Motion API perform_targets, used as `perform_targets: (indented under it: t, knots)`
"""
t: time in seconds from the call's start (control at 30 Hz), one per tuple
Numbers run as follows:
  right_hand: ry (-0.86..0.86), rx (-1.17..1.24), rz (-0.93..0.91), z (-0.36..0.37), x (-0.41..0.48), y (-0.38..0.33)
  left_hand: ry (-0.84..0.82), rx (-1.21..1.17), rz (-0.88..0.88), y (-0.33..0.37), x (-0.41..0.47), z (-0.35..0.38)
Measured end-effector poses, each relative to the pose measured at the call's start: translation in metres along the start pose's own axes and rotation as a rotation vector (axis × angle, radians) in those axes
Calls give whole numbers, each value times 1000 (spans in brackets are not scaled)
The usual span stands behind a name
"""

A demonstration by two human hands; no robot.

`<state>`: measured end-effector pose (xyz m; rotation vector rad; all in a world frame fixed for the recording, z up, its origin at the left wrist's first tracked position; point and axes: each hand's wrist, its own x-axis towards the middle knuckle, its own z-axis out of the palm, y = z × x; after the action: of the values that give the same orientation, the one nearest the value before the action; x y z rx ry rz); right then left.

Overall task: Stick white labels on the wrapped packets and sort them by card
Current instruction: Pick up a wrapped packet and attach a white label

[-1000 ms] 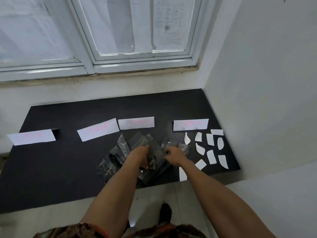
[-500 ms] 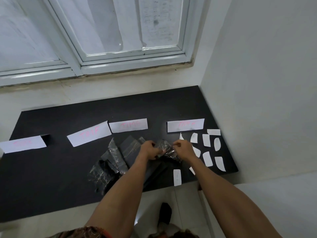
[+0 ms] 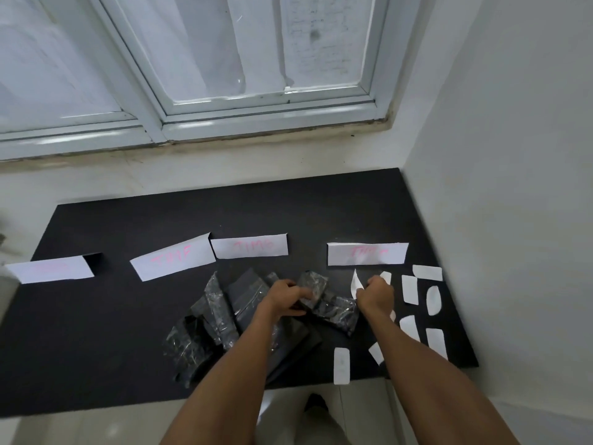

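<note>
The left hand (image 3: 284,298) grips a dark, glossy wrapped packet (image 3: 313,289) above the heap of packets (image 3: 224,316), mid-mat; the right hand (image 3: 375,293) seems to pinch a curled white label (image 3: 355,284). The black mat (image 3: 128,332) holds four pink-lettered cards (image 3: 250,246) beneath a window (image 3: 256,75), in a white corner.

A black tabletop (image 3: 96,348) sits in the corner under a window. Four white cards (image 3: 249,246) with pink writing lie in a row across it. Dark wrapped packets (image 3: 211,316) are heaped near the front edge, and loose white labels (image 3: 433,300) are scattered at the right.
</note>
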<state>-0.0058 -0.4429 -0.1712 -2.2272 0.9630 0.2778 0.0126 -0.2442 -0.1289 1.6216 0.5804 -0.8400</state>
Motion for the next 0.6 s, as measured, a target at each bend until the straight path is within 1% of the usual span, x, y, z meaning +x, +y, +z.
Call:
perform_targets:
  t: [0.13, 0.23, 0.3, 0.37, 0.43, 0.5, 0.6]
  knots:
    - [24, 48, 32, 2, -3, -4, 3, -85, -27, -3, 0, -8]
    - [63, 137, 31, -6, -13, -15, -16, -174, 20, -5, -3, -13]
    - [105, 257, 26, -13, -24, -28, -48, -256, 67, -4, -8, -13]
    - [117, 392, -14, -19, -44, -43, -43, -317, 115, -2, -14, -10]
    - [121, 499, -61, -20, -64, -58, -2, -415, 150, 2, -19, -6]
    - [121, 557, -101, -17, -86, -69, 29, -518, 183, 7, -27, -1]
    - [129, 594, -144, -8, -114, -76, 4, -522, 225, 16, -44, 4]
